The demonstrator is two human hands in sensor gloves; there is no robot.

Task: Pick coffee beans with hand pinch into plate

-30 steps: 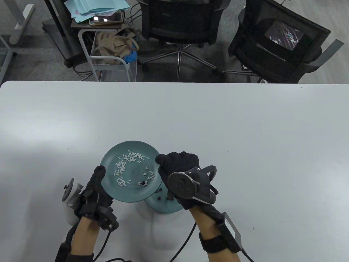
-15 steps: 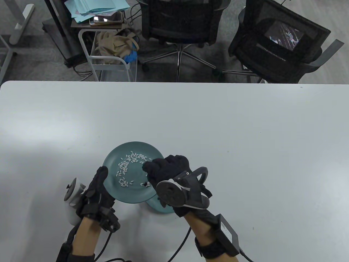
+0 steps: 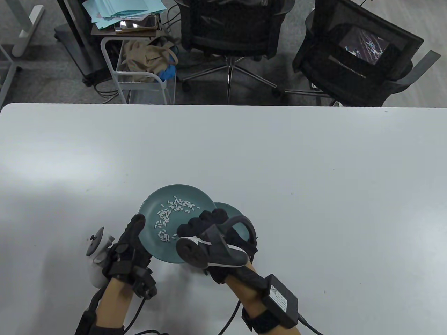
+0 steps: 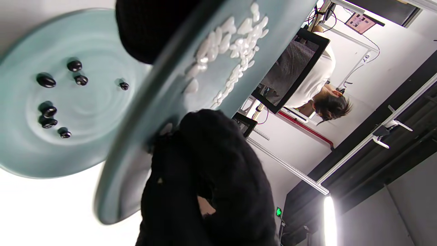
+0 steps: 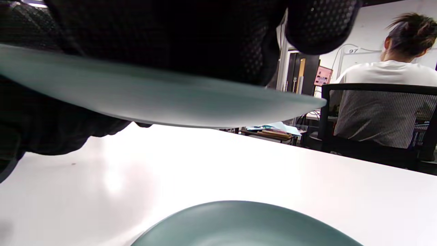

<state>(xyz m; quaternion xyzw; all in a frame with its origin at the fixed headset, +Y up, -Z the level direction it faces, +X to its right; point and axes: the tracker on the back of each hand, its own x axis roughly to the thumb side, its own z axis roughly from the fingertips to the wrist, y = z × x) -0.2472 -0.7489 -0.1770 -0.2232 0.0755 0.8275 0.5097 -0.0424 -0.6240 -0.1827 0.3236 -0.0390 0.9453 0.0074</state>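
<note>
Table view: the left hand (image 3: 127,246) grips the near-left rim of the upper plate (image 3: 181,195), a teal plate held clear of the white table (image 3: 314,167) and carrying scattered white grains (image 3: 173,213). The right hand (image 3: 209,226) reaches over the near-right part of this plate; its fingers are bunched, but whether they pinch anything cannot be told.

The lower plate (image 3: 232,211), also teal, rests on the table, partly hidden beneath the upper plate and the right hand.

Left wrist view: the upper plate (image 4: 119,191) appears edge-on and tilted, with the left hand (image 4: 205,177) clamped on its rim and the grains (image 4: 232,44) spread on its upper face. The lower plate (image 4: 20,150) lies behind it and holds 7 dark coffee beans (image 4: 46,81), loosely grouped near its centre.

Right wrist view: the right hand (image 5: 170,34) sits just above the upper plate (image 5: 170,102), whose underside spans the frame; the lower plate (image 5: 245,222) lies on the table (image 5: 239,164) below it.
</note>
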